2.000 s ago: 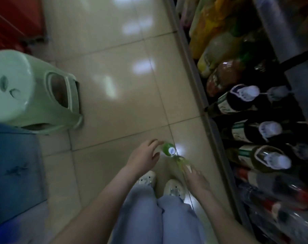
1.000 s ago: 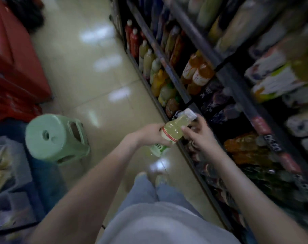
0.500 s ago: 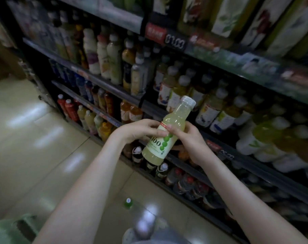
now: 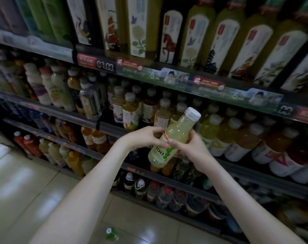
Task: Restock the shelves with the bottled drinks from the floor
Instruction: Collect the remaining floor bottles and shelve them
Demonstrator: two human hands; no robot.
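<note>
A pale yellow-green juice bottle (image 4: 174, 136) with a white cap and a label with green dots is tilted in front of the shelves, cap up and to the right. My left hand (image 4: 143, 138) grips its middle from the left. My right hand (image 4: 190, 147) holds it from the right, fingers curled round the body. Behind it, the middle shelf (image 4: 114, 128) carries rows of similar white-capped juice bottles (image 4: 220, 132). On the floor below stands a green bottle (image 4: 111, 234) with a white cap.
The upper shelf (image 4: 167, 74) holds tall tea bottles behind price tags. Lower shelves carry orange, red and dark drinks (image 4: 89, 138). Glossy tiled floor (image 4: 26, 182) spreads to the left of the shelf unit.
The view rose from the floor to the shelves. Both hands lifted the juice bottle from near the floor up to the middle shelf level; it now sits slightly higher and closer to the shelf.
</note>
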